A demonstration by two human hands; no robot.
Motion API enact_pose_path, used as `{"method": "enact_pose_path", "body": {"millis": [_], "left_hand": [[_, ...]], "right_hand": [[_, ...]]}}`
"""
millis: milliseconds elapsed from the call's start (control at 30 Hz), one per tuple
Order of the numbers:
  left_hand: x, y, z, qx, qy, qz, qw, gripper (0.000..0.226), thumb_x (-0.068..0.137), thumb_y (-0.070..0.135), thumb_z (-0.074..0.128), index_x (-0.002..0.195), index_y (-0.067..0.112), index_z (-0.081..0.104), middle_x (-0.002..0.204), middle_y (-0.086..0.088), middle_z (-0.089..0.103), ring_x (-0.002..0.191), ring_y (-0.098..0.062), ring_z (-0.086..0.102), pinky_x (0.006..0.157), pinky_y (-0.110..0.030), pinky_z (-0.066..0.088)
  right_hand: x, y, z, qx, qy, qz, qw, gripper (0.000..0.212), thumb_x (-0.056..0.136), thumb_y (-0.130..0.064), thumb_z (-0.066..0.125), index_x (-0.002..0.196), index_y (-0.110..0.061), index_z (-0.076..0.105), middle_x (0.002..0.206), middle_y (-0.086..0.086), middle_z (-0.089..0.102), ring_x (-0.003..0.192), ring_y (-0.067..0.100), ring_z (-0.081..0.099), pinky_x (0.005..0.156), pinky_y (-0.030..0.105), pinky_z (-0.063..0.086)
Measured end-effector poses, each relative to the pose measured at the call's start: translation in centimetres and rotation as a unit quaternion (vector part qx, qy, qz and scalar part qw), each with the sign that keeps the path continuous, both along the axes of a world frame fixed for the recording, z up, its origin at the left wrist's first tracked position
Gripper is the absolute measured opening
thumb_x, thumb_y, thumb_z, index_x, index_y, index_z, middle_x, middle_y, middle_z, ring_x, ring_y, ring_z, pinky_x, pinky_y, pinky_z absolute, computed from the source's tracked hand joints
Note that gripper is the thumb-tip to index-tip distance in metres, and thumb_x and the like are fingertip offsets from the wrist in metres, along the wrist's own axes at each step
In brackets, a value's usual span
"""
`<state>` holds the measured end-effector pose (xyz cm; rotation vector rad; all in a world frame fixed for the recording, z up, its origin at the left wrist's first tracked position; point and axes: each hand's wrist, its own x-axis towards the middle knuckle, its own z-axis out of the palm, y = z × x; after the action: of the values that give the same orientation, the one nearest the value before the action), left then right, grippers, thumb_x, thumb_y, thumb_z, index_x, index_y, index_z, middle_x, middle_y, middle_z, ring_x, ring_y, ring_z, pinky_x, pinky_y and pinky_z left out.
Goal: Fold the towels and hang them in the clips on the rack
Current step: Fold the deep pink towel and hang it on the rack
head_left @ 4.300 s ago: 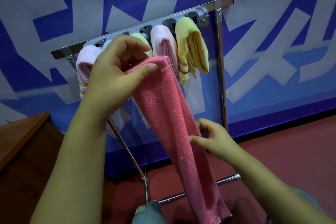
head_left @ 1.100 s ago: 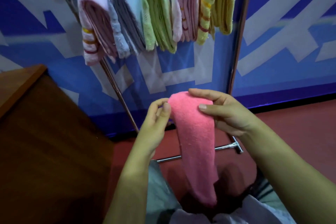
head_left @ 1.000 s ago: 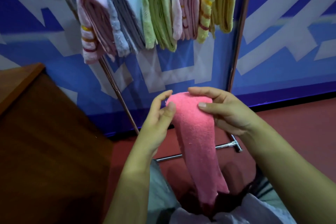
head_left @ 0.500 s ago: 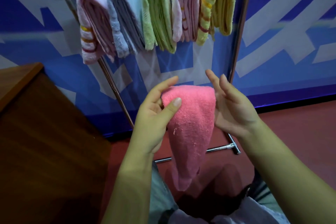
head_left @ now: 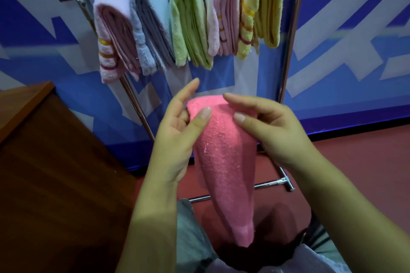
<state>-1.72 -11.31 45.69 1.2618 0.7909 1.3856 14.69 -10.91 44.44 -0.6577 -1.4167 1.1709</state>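
While five folded towels (head_left: pixel 190 22) hang clipped, both hands pinch the pink towel (head_left: pixel 224 162).

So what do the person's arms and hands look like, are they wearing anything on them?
No gloves, rings, watch or bracelets show. The left hand and right hand are bare, and both forearms are bare too, with no sleeve anywhere in view. The fingernails are short and plain, with no polish. No marks or writing can be seen on the hands or arms.

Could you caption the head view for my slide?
Both hands hold a folded pink towel below five hung towels.
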Motion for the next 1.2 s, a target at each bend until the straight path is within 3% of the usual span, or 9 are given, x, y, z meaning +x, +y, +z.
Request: {"method": "enact_pose_path", "body": {"millis": [100, 167, 333, 500, 633, 800, 867, 1033, 1200], "left_hand": [[-0.4, -0.2, -0.4, 0.004, -0.009, -0.029, 1.0, 0.067, 0.066, 0.034, 0.079, 0.125, 0.043, 0.048, 0.118, 0.007, 0.065, 0.103, -0.013, 0.065, 0.082, -0.028, 0.054], [-0.4, -0.4, -0.6, 0.017, -0.008, -0.048, 0.999, 0.076, 0.062, 0.031, 0.081, 0.127, 0.05, 0.044, 0.134, 0.007, 0.055, 0.113, -0.018, 0.061, 0.089, -0.037, 0.053], [0.2, -0.5, 0.3, 0.069, -0.005, -0.014, 0.998, 0.074, 0.071, 0.001, 0.068, 0.123, 0.049, 0.046, 0.117, 0.01, 0.067, 0.102, -0.015, 0.066, 0.083, -0.032, 0.054], [1.1, 0.5, 2.3, 0.108, -0.027, 0.018, 0.994, 0.058, 0.076, -0.003, 0.062, 0.12, 0.033, 0.053, 0.114, -0.004, 0.065, 0.08, -0.008, 0.065, 0.073, -0.024, 0.054], [1.7, 0.5, 2.9, 0.11, 0.012, 0.006, 0.994, 0.056, 0.076, 0.001, 0.063, 0.123, 0.031, 0.052, 0.124, -0.019, 0.059, 0.081, -0.009, 0.066, 0.071, -0.023, 0.054], [1.4, 0.4, 2.9, 0.122, 0.085, 0.03, 0.989, 0.051, 0.078, 0.009, 0.064, 0.121, 0.033, 0.053, 0.123, -0.01, 0.061, 0.089, -0.008, 0.066, 0.074, -0.022, 0.053], [0.9, 0.5, 2.9, 0.129, 0.098, 0.048, 0.986, 0.048, 0.08, 0.009, 0.066, 0.119, 0.034, 0.054, 0.117, -0.004, 0.062, 0.09, -0.008, 0.065, 0.074, -0.022, 0.053], [-0.1, 0.7, 2.8, 0.136, 0.134, 0.109, 0.976, 0.043, 0.075, 0.013, 0.071, 0.11, 0.034, 0.054, 0.108, -0.013, 0.064, 0.092, -0.015, 0.064, 0.076, -0.03, 0.052], [0.0, 0.8, 2.9, 0.14, 0.098, 0.153, 0.973, 0.041, 0.076, 0.002, 0.072, 0.102, 0.027, 0.053, 0.077, 0.011, 0.07, 0.075, -0.003, 0.065, 0.067, -0.019, 0.051]], "right_hand": [[-0.3, 0.6, 1.5, -0.036, 0.09, 0.052, 0.994, 0.04, 0.086, 0.003, 0.051, 0.094, -0.028, 0.075, 0.093, -0.011, 0.072, 0.085, 0.002, 0.064, 0.071, 0.016, 0.051], [-0.1, 1.2, 2.3, -0.085, 0.156, 0.087, 0.98, 0.039, 0.084, 0.002, 0.049, 0.093, -0.026, 0.075, 0.089, -0.006, 0.07, 0.073, 0.007, 0.063, 0.064, 0.019, 0.053], [1.1, 2.2, 2.6, -0.161, 0.225, 0.152, 0.949, 0.045, 0.082, -0.011, 0.05, 0.121, -0.03, 0.061, 0.072, 0.0, 0.053, 0.061, 0.008, 0.05, 0.061, 0.02, 0.048], [1.5, 1.4, 2.0, -0.17, 0.15, 0.132, 0.965, 0.048, 0.088, -0.036, 0.047, 0.136, -0.038, 0.042, 0.051, -0.009, 0.041, 0.055, 0.006, 0.039, 0.065, 0.025, 0.033], [1.5, 0.5, 2.4, -0.124, 0.096, 0.067, 0.985, 0.051, 0.085, -0.031, 0.049, 0.135, -0.034, 0.041, 0.046, -0.014, 0.044, 0.045, -0.002, 0.045, 0.052, 0.014, 0.043], [1.4, 0.4, 2.5, -0.015, 0.057, 0.0, 0.998, 0.037, 0.079, -0.003, 0.059, 0.112, -0.02, 0.061, 0.077, -0.005, 0.072, 0.076, 0.005, 0.068, 0.068, 0.018, 0.053], [1.0, 0.5, 2.4, 0.013, 0.033, -0.032, 0.999, 0.029, 0.081, 0.003, 0.059, 0.101, -0.017, 0.066, 0.083, -0.01, 0.074, 0.083, 0.001, 0.067, 0.072, 0.015, 0.052], [0.2, 0.4, 2.5, 0.062, 0.022, -0.06, 0.996, 0.032, 0.083, 0.006, 0.059, 0.096, -0.021, 0.069, 0.09, -0.017, 0.073, 0.094, -0.001, 0.065, 0.08, 0.014, 0.049], [0.1, 0.5, 2.8, 0.098, -0.028, -0.076, 0.992, 0.036, 0.083, 0.002, 0.058, 0.098, -0.029, 0.066, 0.096, -0.023, 0.07, 0.103, -0.002, 0.062, 0.088, 0.015, 0.046]]}}
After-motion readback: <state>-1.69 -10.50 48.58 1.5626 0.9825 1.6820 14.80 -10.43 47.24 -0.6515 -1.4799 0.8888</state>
